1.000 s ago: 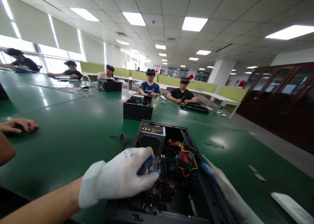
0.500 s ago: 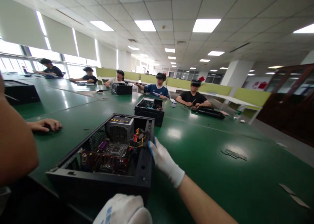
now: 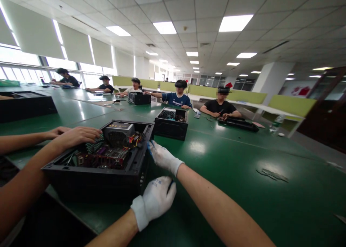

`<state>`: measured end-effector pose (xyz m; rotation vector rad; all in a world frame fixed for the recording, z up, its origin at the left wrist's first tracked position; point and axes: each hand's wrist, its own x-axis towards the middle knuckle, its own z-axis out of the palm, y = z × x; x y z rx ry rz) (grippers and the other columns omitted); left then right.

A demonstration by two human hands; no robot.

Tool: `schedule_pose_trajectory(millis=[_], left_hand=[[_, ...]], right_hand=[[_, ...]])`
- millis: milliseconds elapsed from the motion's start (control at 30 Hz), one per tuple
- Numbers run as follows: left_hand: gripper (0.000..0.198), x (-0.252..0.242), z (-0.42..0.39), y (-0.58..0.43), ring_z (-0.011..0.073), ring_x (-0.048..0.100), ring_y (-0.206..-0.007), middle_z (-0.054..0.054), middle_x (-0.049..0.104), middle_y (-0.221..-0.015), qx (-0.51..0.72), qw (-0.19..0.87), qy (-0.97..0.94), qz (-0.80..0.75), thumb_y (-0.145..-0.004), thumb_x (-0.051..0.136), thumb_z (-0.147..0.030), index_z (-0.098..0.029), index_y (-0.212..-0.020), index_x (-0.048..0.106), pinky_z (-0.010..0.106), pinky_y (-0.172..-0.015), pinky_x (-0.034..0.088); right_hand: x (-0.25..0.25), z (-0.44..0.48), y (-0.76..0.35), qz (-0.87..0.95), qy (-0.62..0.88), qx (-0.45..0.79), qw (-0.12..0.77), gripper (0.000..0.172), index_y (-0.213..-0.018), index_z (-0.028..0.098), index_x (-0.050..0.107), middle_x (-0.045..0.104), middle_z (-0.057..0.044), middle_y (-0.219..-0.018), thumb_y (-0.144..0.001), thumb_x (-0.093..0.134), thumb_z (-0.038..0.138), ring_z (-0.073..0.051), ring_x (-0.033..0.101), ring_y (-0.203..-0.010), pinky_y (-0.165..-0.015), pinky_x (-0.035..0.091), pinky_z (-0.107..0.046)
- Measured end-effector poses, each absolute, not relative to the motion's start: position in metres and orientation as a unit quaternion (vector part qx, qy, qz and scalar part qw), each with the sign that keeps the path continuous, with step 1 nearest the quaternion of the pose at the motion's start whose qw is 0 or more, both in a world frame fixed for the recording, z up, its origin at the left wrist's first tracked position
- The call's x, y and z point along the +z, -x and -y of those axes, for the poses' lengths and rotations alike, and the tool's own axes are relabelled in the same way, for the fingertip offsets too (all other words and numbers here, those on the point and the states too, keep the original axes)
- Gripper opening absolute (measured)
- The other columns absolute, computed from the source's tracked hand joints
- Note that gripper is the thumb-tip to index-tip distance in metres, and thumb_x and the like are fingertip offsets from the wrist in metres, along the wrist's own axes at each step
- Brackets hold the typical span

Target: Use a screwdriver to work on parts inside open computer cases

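A black computer case (image 3: 100, 182) lies on its side, its open top showing a power supply (image 3: 119, 131), a motherboard (image 3: 112, 153) and coloured cables (image 3: 133, 140). My right hand (image 3: 163, 157), in a white glove with blue fingertips, lies with outstretched fingers against the case's right wall. Below it, my gloved left hand (image 3: 158, 196) is curled beside the front right corner. Its fingertips are mostly hidden, so I cannot see whether they hold anything. From the left, another person's hand (image 3: 83, 133) rests on the case's far left edge, with a second hand (image 3: 58, 131) behind it.
Behind stands another open case (image 3: 171, 126) on the green table (image 3: 216, 167). A further black case (image 3: 27, 106) is at the left. Flat grey scraps (image 3: 271, 175) lie to the right, with a bottle (image 3: 277, 122) farther back. Several people sit across the table.
The case now appears farther left in view, with my right hand still at its wall. My left hand has come up and right beside it. The other person's hands have reached onto the case's left edge.
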<state>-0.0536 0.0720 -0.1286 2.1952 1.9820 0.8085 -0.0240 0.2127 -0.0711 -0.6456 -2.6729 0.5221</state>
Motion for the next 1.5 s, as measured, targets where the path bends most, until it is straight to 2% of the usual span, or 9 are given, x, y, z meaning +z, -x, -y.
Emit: schedule_pose_trajectory(millis=[100,200,300,400,533,900,1033,1200,1500], left_hand=[[0.028,-0.127,-0.092,0.051,0.0245,0.073,-0.092,0.011,0.076,-0.098,0.256,0.046,-0.715,-0.649,-0.1,0.042,-0.032,-0.019,-0.099,0.066,0.039,-0.089,0.058],[0.031,-0.132,-0.104,0.049,0.0237,0.073,-0.099,0.01,0.076,-0.109,0.259,0.063,-0.71,-0.651,-0.101,0.041,-0.038,-0.02,-0.11,0.064,0.037,-0.094,0.056],[0.033,-0.14,-0.11,0.048,0.0234,0.072,-0.095,0.009,0.075,-0.104,0.251,0.076,-0.714,-0.65,-0.102,0.038,-0.041,-0.021,-0.11,0.063,0.036,-0.089,0.056],[0.032,-0.147,-0.11,0.05,0.023,0.071,-0.087,0.008,0.073,-0.095,0.241,0.078,-0.731,-0.633,-0.102,0.038,-0.042,-0.021,-0.102,0.061,0.035,-0.081,0.055],[0.03,-0.153,-0.112,0.056,0.0231,0.07,-0.084,0.008,0.071,-0.092,0.24,0.071,-0.749,-0.614,-0.101,0.037,-0.042,-0.022,-0.099,0.06,0.035,-0.077,0.053],[0.032,-0.157,-0.122,0.068,0.0245,0.068,-0.081,0.009,0.069,-0.092,0.237,0.077,-0.747,-0.616,-0.1,0.036,-0.043,-0.022,-0.101,0.06,0.039,-0.076,0.054],[0.031,-0.157,-0.124,0.071,0.0245,0.068,-0.08,0.009,0.069,-0.09,0.236,0.069,-0.745,-0.62,-0.1,0.036,-0.041,-0.022,-0.1,0.061,0.039,-0.074,0.054],[0.028,-0.158,-0.128,0.076,0.0243,0.069,-0.079,0.008,0.069,-0.089,0.247,0.054,-0.735,-0.63,-0.1,0.038,-0.039,-0.021,-0.099,0.061,0.039,-0.073,0.053],[0.02,-0.145,-0.127,0.09,0.0207,0.069,-0.076,0.004,0.069,-0.086,0.344,-0.016,-0.707,-0.617,-0.101,0.045,-0.034,-0.02,-0.099,0.06,0.034,-0.071,0.052]], right_hand=[[-0.07,-0.232,-0.002,0.93,0.306,0.147,0.141,0.067,-0.156,0.016,0.042,0.042,-0.017,-0.162,-0.1,0.047,0.051,-0.031,0.039,-0.15,-0.121,0.034,-0.044],[-0.064,-0.26,-0.022,0.894,0.414,0.118,0.128,0.077,-0.157,0.005,0.036,0.039,-0.023,-0.162,-0.102,0.035,0.059,-0.032,0.038,-0.15,-0.12,0.033,-0.041],[-0.054,-0.292,-0.034,0.872,0.465,0.083,0.129,0.087,-0.159,-0.004,0.027,0.032,-0.03,-0.163,-0.101,0.037,0.061,-0.036,0.034,-0.151,-0.122,0.03,-0.042],[-0.042,-0.324,-0.036,0.862,0.489,0.032,0.127,0.087,-0.16,-0.001,0.026,0.025,-0.028,-0.166,-0.097,0.048,0.055,-0.038,0.027,-0.153,-0.123,0.026,-0.046],[-0.028,-0.368,-0.025,0.86,0.496,-0.023,0.118,0.084,-0.159,0.005,0.028,0.026,-0.024,-0.167,-0.094,0.052,0.052,-0.036,0.024,-0.153,-0.123,0.024,-0.047],[-0.029,-0.437,0.004,0.85,0.519,-0.068,0.058,0.077,-0.151,0.008,0.041,0.046,-0.023,-0.155,-0.091,0.055,0.054,-0.036,0.044,-0.14,-0.111,0.036,-0.047],[-0.032,-0.433,0.004,0.842,0.528,-0.096,0.062,0.066,-0.145,0.009,0.049,0.053,-0.024,-0.147,-0.094,0.052,0.052,-0.038,0.05,-0.131,-0.105,0.038,-0.048],[-0.034,-0.409,-0.007,0.85,0.507,-0.124,0.07,0.056,-0.133,0.01,0.058,0.061,-0.023,-0.136,-0.097,0.049,0.053,-0.034,0.055,-0.124,-0.104,0.035,-0.043],[-0.034,-0.295,-0.08,0.863,0.472,-0.158,0.087,0.051,-0.115,0.016,0.067,0.072,-0.016,-0.112,-0.102,0.042,0.059,-0.029,0.064,-0.106,-0.088,0.038,-0.038]])
